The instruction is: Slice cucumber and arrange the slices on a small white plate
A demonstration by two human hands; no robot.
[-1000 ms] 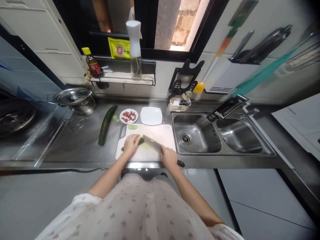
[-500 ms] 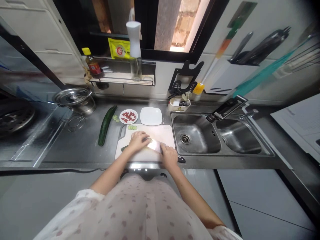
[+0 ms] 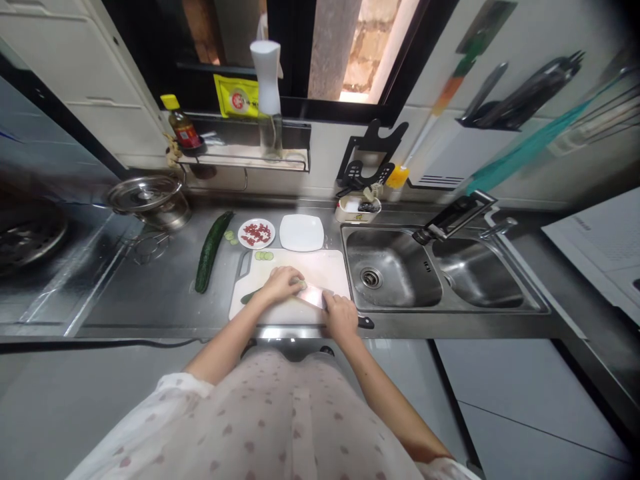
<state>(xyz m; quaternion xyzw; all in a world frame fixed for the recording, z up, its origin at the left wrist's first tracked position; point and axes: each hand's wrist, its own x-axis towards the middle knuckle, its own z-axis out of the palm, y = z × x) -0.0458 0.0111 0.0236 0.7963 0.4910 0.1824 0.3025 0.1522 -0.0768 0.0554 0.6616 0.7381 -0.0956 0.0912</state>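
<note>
A: Where's the knife (image 3: 313, 295)?
B: Over the cutting board (image 3: 325, 263), near side — right hand (image 3: 341, 315) closed round its handle.
A: The left hand (image 3: 283, 283)?
B: Curled at the blade's left; grip unclear. Cucumber piece (image 3: 249, 297) just left of it.

No legible text, yellow packet (image 3: 236, 95) logo and bottle (image 3: 183, 127) label too small to read

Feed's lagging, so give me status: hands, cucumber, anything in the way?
Left hand holds cut cucumber on cutting board. Right hand grips knife, blade beside left hand. Cucumber slices at board's far edge, clear of blade.
</note>
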